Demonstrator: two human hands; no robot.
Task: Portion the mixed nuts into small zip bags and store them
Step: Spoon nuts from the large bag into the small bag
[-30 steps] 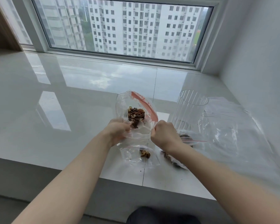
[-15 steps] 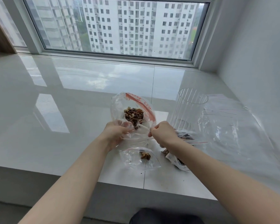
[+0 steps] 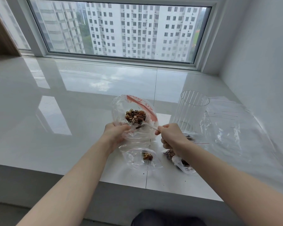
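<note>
On the glossy white stone worktop (image 3: 72, 128) under the window, everything for the task sits near the front edge. Largest is the crumpled clear plastic sheet or bag (image 3: 232, 131) spread on the right, with the ribbed clear plastic cup (image 3: 190, 110) standing upright at its left edge. Between that cup and the left hand (image 3: 115, 135) stands the big clear zip bag with a red seal strip (image 3: 137, 110), mouth open toward the person, mixed nuts (image 3: 135, 116) heaped inside. The left hand grips the bag's near lip, holding it open. The right hand (image 3: 170, 136) is curled round the handle of a small clear plastic spoon (image 3: 141, 123), whose long axis runs from that hand up-left into the bag — its bowl rests in the nuts. Just below the left hand lies a small clear zip bag (image 3: 140, 158), flat, with only a few nuts; another small bag of nuts (image 3: 181, 163) lies under the right wrist. The next load likely travels straight back toward the person — a short drop, and the right hand carries it.
</note>
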